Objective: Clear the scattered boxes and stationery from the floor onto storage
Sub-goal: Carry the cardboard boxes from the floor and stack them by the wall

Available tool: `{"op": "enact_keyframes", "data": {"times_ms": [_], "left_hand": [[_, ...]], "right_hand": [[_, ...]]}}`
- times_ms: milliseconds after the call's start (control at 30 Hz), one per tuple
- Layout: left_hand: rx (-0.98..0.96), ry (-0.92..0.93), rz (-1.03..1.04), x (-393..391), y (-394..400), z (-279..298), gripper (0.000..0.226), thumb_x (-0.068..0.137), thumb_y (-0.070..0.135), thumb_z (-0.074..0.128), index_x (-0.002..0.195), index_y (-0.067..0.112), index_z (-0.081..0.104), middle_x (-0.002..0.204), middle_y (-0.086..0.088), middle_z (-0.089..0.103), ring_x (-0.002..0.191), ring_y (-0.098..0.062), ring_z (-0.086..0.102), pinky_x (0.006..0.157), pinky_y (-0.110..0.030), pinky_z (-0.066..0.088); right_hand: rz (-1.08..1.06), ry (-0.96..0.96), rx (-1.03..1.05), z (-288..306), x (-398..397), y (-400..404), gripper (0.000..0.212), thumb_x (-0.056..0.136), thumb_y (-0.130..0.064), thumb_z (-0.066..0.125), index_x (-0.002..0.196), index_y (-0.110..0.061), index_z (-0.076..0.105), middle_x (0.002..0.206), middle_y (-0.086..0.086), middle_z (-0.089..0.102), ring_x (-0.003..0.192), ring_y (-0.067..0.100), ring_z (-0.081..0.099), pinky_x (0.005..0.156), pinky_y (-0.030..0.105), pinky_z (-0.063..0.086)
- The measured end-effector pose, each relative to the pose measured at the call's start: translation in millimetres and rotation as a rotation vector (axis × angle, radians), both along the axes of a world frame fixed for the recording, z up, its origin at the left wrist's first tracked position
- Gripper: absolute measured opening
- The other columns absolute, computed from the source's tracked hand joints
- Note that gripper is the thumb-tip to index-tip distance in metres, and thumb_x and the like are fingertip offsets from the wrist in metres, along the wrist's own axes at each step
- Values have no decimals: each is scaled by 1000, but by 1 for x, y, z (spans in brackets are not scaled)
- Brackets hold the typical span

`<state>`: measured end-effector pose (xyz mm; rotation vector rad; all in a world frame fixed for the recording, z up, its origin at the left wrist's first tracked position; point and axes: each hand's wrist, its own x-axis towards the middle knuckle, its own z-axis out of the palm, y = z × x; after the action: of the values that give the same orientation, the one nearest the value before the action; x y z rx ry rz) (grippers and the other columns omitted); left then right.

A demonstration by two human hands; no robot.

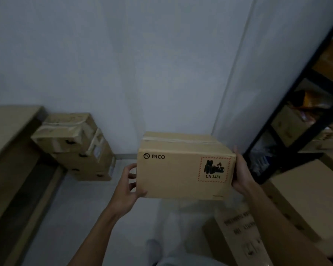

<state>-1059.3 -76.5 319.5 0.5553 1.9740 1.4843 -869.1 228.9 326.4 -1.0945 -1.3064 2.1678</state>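
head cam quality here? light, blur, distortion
Head view: dim, bluish light, no glare; PICO box held by left hand and right hand is sharp, label legible; edges soft, with the shelving rack and stacked boxes blurred; wide-angle bends the wall lines.

We see a matt brown cardboard box (185, 169) at centre, its top seam sealed with smooth, faintly shiny tape and a printed paper-like label on its face. At nine o'clock, stacked cardboard boxes (79, 146) look creased, with glossier tape. At three o'clock, the shelf frame (288, 104) looks like dark painted metal. The wall (123, 64) is matt and smooth.
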Motion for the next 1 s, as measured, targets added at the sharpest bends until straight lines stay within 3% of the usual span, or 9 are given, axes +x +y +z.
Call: {"op": "enact_keyframes", "data": {"times_ms": [167,233,300,400,467,533,667,833,1000], "left_hand": [[-5,-40,66,-89,-33,3,79,78,-6,79,128,43,43,128,-4,51,112,-22,63,73,-37,62],[-11,-50,104,-120,-41,8,73,80,15,84,134,36,40,127,2,53,110,-11,62,71,-28,60],[-41,-71,186,-148,-48,14,68,81,53,77,134,33,39,123,10,54,108,-6,58,74,-21,53],[-3,-178,374,-197,-59,10,76,80,83,51,134,31,36,133,8,49,121,-17,51,96,-38,44],[60,-215,502,-235,-68,6,67,86,79,45,132,32,35,138,4,46,126,-22,47,103,-45,40],[77,-221,577,-277,-79,3,81,79,85,49,136,30,36,138,2,47,128,-23,47,109,-52,38],[162,-223,618,-364,-107,5,91,80,73,60,153,28,29,143,2,47,128,-19,46,111,-50,37],[150,-267,608,-506,-163,-14,96,58,77,75,138,31,49,133,0,61,121,-25,59,106,-57,44],[-23,-211,546,-616,-199,-10,39,95,37,59,118,6,58,112,-14,65,96,-25,62,77,-36,49]], "right_hand": [[75,-20,-22,0,-110,-11,50,101,-46,42,129,-10,63,108,21,72,102,37,68,86,48,52],[90,3,-11,-1,-150,-21,46,101,-41,44,126,-8,63,101,20,73,92,32,69,81,45,51],[86,-6,16,0,-188,-34,46,100,-38,45,127,-6,62,102,21,72,91,33,68,81,45,51],[91,-11,48,1,-247,-56,56,89,-46,59,127,-4,59,119,28,65,106,41,63,83,50,49],[144,-30,51,-4,-286,-68,68,74,-53,70,122,-6,58,125,29,59,110,41,59,81,51,46],[188,-31,66,-7,-327,-82,63,68,-51,72,112,-9,58,115,22,62,104,36,58,81,47,44],[239,-60,98,-9,-416,-119,31,93,-35,60,113,-12,56,115,11,62,105,27,60,87,47,46],[285,-130,122,-25,-524,-165,23,101,-28,52,121,-17,54,124,6,61,119,21,58,95,51,47],[298,-191,151,-35,-620,-207,25,100,-26,53,123,-18,52,128,4,57,120,19,55,85,41,48]]}}
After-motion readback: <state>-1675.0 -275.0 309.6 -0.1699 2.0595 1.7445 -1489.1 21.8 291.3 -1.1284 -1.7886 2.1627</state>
